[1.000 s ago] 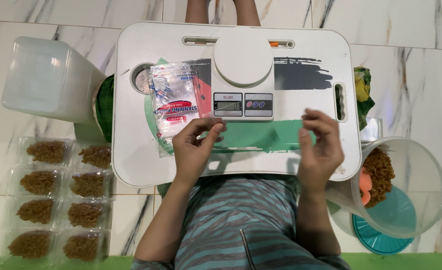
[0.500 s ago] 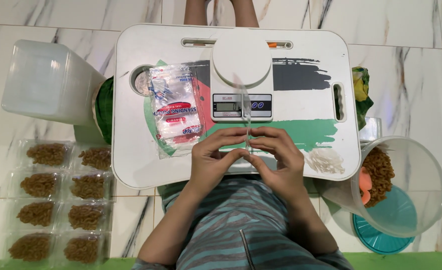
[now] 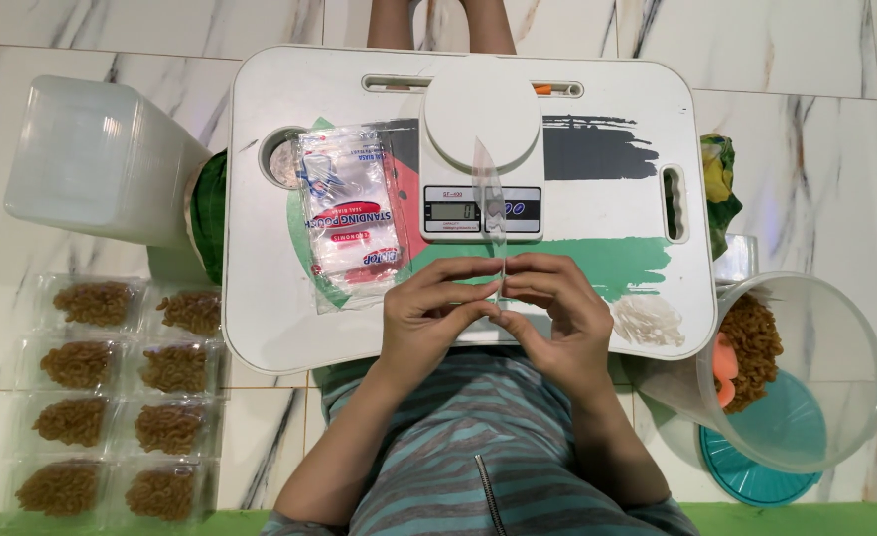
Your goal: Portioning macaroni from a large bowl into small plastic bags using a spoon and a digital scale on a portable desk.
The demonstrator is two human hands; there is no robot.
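Overhead, the left hand (image 3: 436, 316) and right hand (image 3: 555, 316) meet fingertip to fingertip above the white lap tray (image 3: 269, 298), both pinching the lower edge of a clear plastic pouch (image 3: 489, 199) standing upright before the digital scale (image 3: 481, 149), forearms angled inward.

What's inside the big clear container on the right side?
The clear container, tilted on a teal lid, holds a heap of brown curly noodle-like snack with an orange scoop against it. How far the scoop is buried cannot be seen.
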